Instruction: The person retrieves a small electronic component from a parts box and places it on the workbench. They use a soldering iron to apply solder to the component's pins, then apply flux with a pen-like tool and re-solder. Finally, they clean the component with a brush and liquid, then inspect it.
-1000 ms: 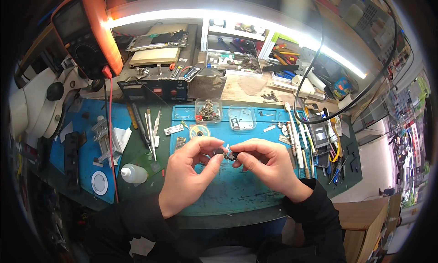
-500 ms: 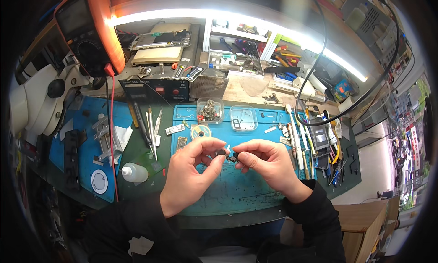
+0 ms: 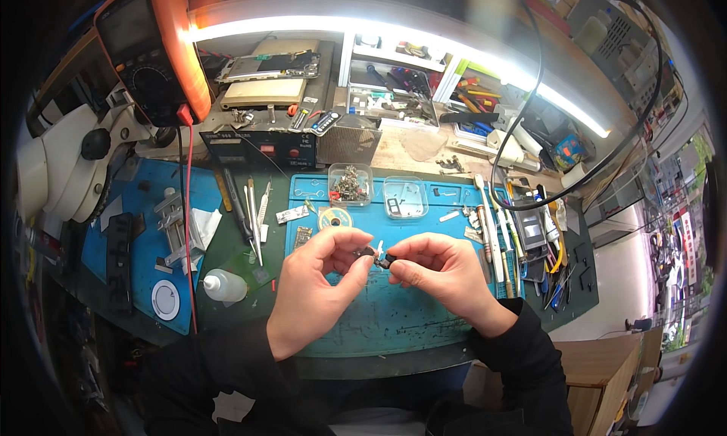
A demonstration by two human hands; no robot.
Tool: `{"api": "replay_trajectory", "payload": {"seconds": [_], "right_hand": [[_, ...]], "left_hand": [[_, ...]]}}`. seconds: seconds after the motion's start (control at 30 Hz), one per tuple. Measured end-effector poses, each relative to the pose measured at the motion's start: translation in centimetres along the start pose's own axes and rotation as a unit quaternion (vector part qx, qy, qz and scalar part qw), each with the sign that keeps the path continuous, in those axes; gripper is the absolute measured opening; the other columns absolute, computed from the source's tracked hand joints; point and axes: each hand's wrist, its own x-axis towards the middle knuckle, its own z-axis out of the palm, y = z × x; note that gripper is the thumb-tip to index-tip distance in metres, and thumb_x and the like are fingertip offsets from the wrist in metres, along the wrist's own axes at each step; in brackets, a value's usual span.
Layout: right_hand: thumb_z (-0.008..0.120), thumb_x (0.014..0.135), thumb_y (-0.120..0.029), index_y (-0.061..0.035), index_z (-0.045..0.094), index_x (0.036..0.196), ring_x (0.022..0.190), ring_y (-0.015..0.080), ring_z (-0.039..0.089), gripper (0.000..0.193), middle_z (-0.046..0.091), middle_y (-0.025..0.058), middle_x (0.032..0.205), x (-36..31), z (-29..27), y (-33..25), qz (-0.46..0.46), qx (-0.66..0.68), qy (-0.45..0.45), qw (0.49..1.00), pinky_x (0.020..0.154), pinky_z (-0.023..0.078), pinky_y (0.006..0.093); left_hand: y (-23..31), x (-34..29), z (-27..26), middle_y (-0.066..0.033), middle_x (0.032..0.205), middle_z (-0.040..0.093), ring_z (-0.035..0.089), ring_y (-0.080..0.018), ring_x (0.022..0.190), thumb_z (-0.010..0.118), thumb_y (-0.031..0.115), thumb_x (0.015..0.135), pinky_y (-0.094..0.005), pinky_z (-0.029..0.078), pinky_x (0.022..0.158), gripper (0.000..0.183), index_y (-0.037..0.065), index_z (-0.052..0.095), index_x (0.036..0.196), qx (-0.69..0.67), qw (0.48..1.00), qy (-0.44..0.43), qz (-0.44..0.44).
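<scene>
Above the blue work mat (image 3: pixel 379 322), a small dark electronic part (image 3: pixel 384 262) with a short flex-like strip spans the gap between my fingertips. My left hand (image 3: pixel 319 277) pinches its left end between thumb and forefinger. The right end sits in a pinch of my right hand (image 3: pixel 439 273). Much of the part is hidden by the fingers, so its exact kind cannot be made out. Just beyond the hands lies a round spool (image 3: pixel 335 217). Behind it stand a clear box of small metal parts (image 3: pixel 350 185) and another clear box (image 3: pixel 405 197) with a few dark pieces.
Tweezers (image 3: pixel 261 209) and a white squeeze bottle (image 3: pixel 225 285) are on the left. An orange multimeter (image 3: pixel 151 57) and a microscope (image 3: pixel 68 163) stand beyond. Brushes and hand tools (image 3: pixel 492 228) crowd the right. A black cable (image 3: pixel 496 163) loops overhead.
My right fingertips have shifted slightly on the dark part, the thumb drawing back and showing more of it. My left hand keeps its pinch almost unmoved.
</scene>
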Motion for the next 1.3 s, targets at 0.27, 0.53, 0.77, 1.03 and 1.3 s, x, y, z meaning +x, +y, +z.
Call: {"api": "replay_trajectory", "payload": {"seconds": [0.27, 0.53, 0.77, 1.03, 1.3], "right_hand": [[0.074, 0.105, -0.008, 0.004, 0.074, 0.121, 0.093, 0.0144, 0.077, 0.02, 0.079, 0.0093, 0.108, -0.2, 0.4, 0.1, -0.046, -0.048, 0.023, 0.998, 0.08, 0.061, 0.0259], [0.075, 0.101, -0.003, 0.0031, 0.076, 0.113, 0.095, 0.0162, 0.076, 0.013, 0.077, 0.0121, 0.11, -0.1, 0.6, 0.5, -0.144, -0.095, 0.055, 0.983, 0.08, 0.061, 0.0275], [0.082, 0.091, 0.001, -0.0041, 0.081, 0.104, 0.089, 0.0166, 0.075, 0.014, 0.081, 0.0091, 0.106, 0.1, 1.2, 0.4, -0.305, -0.231, 0.083, 0.92, 0.069, 0.057, 0.0276], [0.083, 0.088, 0.001, -0.0082, 0.082, 0.102, 0.081, 0.0158, 0.071, 0.017, 0.082, 0.005, 0.106, 0.1, 1.1, 0.3, -0.32, -0.286, 0.085, 0.899, 0.061, 0.051, 0.0266], [0.082, 0.088, 0.001, -0.0077, 0.082, 0.103, 0.082, 0.0164, 0.071, 0.017, 0.082, 0.0061, 0.106, 0.1, 1.1, 0.3, -0.309, -0.277, 0.078, 0.906, 0.063, 0.052, 0.0272]], "left_hand": [[0.0, 0.0, 0.1, -0.0056, 0.102, 0.076, 0.072, -0.0091, 0.088, 0.073, 0.0, 0.098, -0.0255, 0.059, 0.078, 0.026, -0.003, 0.07, 0.124, -0.014, 1.0, 0.001, -0.004], [0.7, 0.0, -0.5, -0.0051, 0.109, 0.069, 0.07, -0.01, 0.092, 0.06, -0.004, 0.104, -0.0235, 0.059, 0.072, 0.019, 0.0, 0.068, 0.121, -0.038, 0.987, -0.099, -0.118], [0.4, -0.2, -0.5, -0.0086, 0.121, 0.068, 0.071, -0.0142, 0.094, 0.063, 0.005, 0.108, -0.0271, 0.061, 0.067, 0.016, -0.004, 0.07, 0.12, -0.114, 0.976, -0.143, -0.116], [0.3, 0.2, -0.8, -0.0086, 0.121, 0.066, 0.071, -0.0151, 0.098, 0.069, 0.013, 0.107, -0.0279, 0.062, 0.063, 0.024, -0.006, 0.071, 0.121, -0.151, 0.968, -0.138, -0.142], [0.5, 0.1, -0.9, -0.0087, 0.123, 0.065, 0.073, -0.016, 0.098, 0.069, 0.012, 0.107, -0.0273, 0.062, 0.061, 0.022, -0.005, 0.072, 0.121, -0.154, 0.968, -0.131, -0.145]]}}
